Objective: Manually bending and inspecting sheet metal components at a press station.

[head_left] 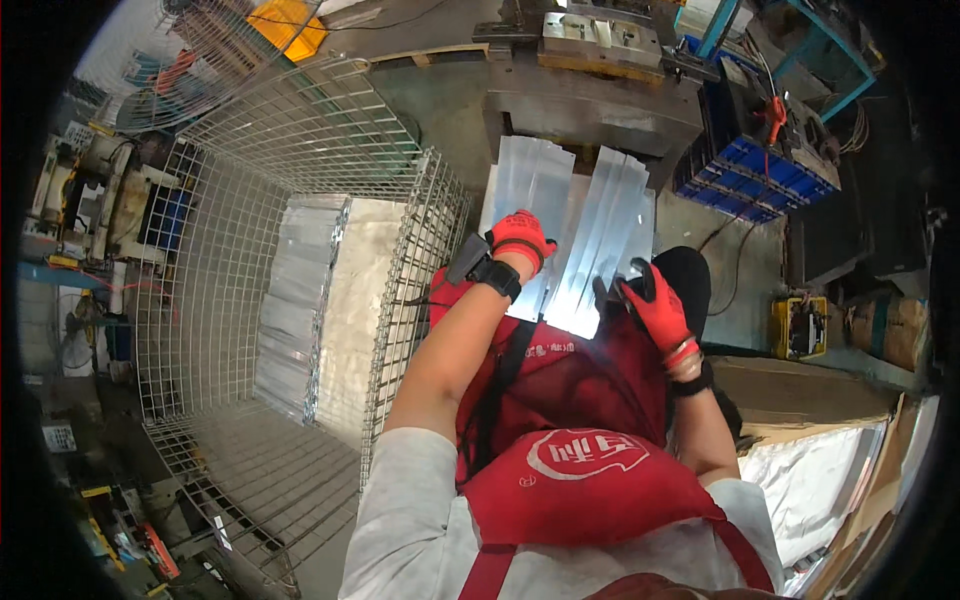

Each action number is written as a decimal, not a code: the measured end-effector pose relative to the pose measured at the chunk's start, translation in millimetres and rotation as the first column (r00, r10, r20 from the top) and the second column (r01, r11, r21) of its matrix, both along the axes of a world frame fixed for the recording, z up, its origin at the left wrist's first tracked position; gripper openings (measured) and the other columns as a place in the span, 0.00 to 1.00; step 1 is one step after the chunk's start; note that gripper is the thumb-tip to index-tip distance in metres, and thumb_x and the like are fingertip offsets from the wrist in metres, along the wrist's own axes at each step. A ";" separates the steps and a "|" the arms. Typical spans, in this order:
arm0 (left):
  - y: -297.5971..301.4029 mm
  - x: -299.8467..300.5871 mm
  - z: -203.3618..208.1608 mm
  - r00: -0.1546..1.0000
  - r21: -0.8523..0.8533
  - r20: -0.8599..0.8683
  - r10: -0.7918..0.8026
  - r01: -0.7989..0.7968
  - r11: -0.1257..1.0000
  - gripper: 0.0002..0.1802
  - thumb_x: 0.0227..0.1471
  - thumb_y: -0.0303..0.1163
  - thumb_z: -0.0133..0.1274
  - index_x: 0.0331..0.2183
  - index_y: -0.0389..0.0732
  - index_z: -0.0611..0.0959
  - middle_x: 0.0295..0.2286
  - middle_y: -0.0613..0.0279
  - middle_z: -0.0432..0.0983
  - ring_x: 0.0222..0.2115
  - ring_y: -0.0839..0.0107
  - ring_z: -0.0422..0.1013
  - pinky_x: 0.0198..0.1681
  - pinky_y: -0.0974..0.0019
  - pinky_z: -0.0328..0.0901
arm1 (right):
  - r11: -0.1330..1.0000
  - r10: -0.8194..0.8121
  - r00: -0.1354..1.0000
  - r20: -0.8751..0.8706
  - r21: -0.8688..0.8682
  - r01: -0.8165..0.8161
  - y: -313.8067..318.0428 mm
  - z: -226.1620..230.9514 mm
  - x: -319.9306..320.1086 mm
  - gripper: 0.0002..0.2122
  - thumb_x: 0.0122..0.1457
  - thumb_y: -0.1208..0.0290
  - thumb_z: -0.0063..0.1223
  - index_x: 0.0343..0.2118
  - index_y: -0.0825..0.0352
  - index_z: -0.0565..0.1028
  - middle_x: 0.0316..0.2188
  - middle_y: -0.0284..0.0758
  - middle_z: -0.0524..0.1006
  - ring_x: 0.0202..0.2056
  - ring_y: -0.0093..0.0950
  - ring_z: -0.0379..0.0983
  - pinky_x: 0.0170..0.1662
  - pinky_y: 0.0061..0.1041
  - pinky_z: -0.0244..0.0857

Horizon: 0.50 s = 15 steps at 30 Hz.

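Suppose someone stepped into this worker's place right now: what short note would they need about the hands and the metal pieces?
Left hand, in a red glove: resting on the left stack of shiny ribbed sheet-metal strips; whether it grips them is unclear.
Right hand, also red-gloved: at the lower edge of the right stack of the same strips, seemingly pinching it.
Both stacks lean from the grey press machine toward the person.
Done: a row of similar strips already lies in the wire mesh cage on the left.
Left: the two stacks at the press are not in the cage.
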<state>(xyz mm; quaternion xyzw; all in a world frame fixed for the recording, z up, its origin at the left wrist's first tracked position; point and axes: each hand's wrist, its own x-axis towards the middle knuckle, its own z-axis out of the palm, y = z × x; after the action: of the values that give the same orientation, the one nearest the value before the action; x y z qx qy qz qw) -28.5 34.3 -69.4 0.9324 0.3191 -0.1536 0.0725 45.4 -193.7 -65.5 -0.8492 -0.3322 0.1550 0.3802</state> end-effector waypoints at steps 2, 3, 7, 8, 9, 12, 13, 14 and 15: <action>0.5 -1.4 -5.5 0.999 0.027 0.014 0.032 -0.033 0.999 0.35 0.35 0.56 0.52 0.36 0.34 0.71 0.31 0.50 0.73 0.32 0.60 0.71 0.34 0.62 0.65 | 0.993 -0.023 0.999 -0.030 -0.117 0.019 10.6 -7.4 3.3 0.30 0.44 0.52 0.53 0.46 0.69 0.61 0.36 0.46 0.71 0.37 0.40 0.68 0.38 0.31 0.62; 0.1 -0.4 -6.5 0.998 0.006 0.022 0.066 -0.066 0.998 0.35 0.35 0.55 0.52 0.37 0.33 0.70 0.31 0.49 0.73 0.32 0.59 0.71 0.34 0.62 0.65 | 0.987 -0.036 0.999 -0.024 -0.156 0.031 14.6 -18.4 3.8 0.32 0.43 0.51 0.53 0.47 0.70 0.60 0.36 0.46 0.70 0.37 0.39 0.68 0.38 0.31 0.62; 4.0 -4.2 -16.1 0.985 -0.058 0.084 0.154 -0.149 0.987 0.32 0.36 0.51 0.53 0.36 0.33 0.68 0.31 0.48 0.73 0.32 0.57 0.71 0.35 0.61 0.65 | 0.979 -0.023 0.999 -0.038 -0.205 0.015 31.1 -24.3 -0.5 0.38 0.39 0.46 0.52 0.48 0.71 0.57 0.38 0.47 0.69 0.38 0.40 0.68 0.39 0.31 0.61; 6.8 -5.8 -18.6 0.981 -0.068 0.111 0.161 -0.154 0.986 0.31 0.37 0.51 0.53 0.35 0.33 0.68 0.31 0.47 0.73 0.32 0.57 0.71 0.35 0.61 0.65 | 0.971 -0.025 0.999 -0.021 -0.237 0.019 32.8 -27.4 -0.4 0.38 0.39 0.46 0.53 0.48 0.71 0.57 0.37 0.48 0.69 0.38 0.41 0.68 0.40 0.31 0.61; 9.5 -8.7 -21.1 0.981 -0.065 0.106 0.161 -0.155 0.986 0.31 0.37 0.50 0.53 0.35 0.33 0.68 0.31 0.47 0.73 0.33 0.56 0.71 0.35 0.60 0.65 | 0.963 -0.026 1.000 -0.003 -0.269 0.024 34.7 -32.7 -0.4 0.38 0.38 0.46 0.53 0.47 0.71 0.57 0.37 0.48 0.69 0.38 0.41 0.68 0.40 0.31 0.61; 12.3 -17.0 -13.2 0.982 -0.056 0.101 0.163 -0.158 0.986 0.30 0.37 0.48 0.53 0.36 0.33 0.67 0.31 0.47 0.73 0.32 0.56 0.71 0.36 0.60 0.65 | 0.954 -0.039 0.997 0.063 -0.294 0.056 38.4 -33.4 -1.0 0.38 0.37 0.47 0.55 0.46 0.71 0.58 0.37 0.48 0.69 0.39 0.42 0.67 0.40 0.31 0.61; 13.4 -19.7 -13.6 0.980 -0.053 0.104 0.172 -0.167 0.985 0.30 0.37 0.48 0.53 0.36 0.33 0.67 0.31 0.47 0.73 0.32 0.56 0.71 0.36 0.60 0.64 | 0.955 -0.041 0.995 0.087 -0.291 0.065 39.8 -32.1 -2.2 0.37 0.37 0.48 0.55 0.45 0.71 0.58 0.37 0.49 0.69 0.39 0.42 0.67 0.40 0.31 0.61; 14.3 -21.9 -14.5 0.978 -0.049 0.107 0.181 -0.177 0.983 0.30 0.37 0.47 0.53 0.36 0.33 0.66 0.31 0.47 0.73 0.32 0.56 0.71 0.36 0.59 0.64 | 0.949 -0.053 0.997 0.059 -0.309 0.069 41.2 -31.8 -1.9 0.37 0.37 0.48 0.56 0.45 0.70 0.58 0.37 0.48 0.69 0.39 0.42 0.67 0.40 0.31 0.61; 15.1 -24.0 -16.8 0.974 -0.061 0.116 0.193 -0.187 0.980 0.30 0.38 0.48 0.52 0.36 0.34 0.66 0.30 0.48 0.73 0.31 0.56 0.71 0.36 0.59 0.64 | 0.942 -0.065 0.997 0.031 -0.327 0.071 42.9 -31.4 -1.1 0.36 0.37 0.49 0.56 0.45 0.70 0.57 0.37 0.48 0.69 0.39 0.42 0.67 0.40 0.31 0.61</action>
<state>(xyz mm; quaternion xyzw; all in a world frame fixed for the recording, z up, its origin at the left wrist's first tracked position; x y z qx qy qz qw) -52.5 49.4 -86.2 0.9030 0.3981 -0.0971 0.1291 44.3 -150.8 -96.9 -0.9130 -0.2760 0.1864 0.2355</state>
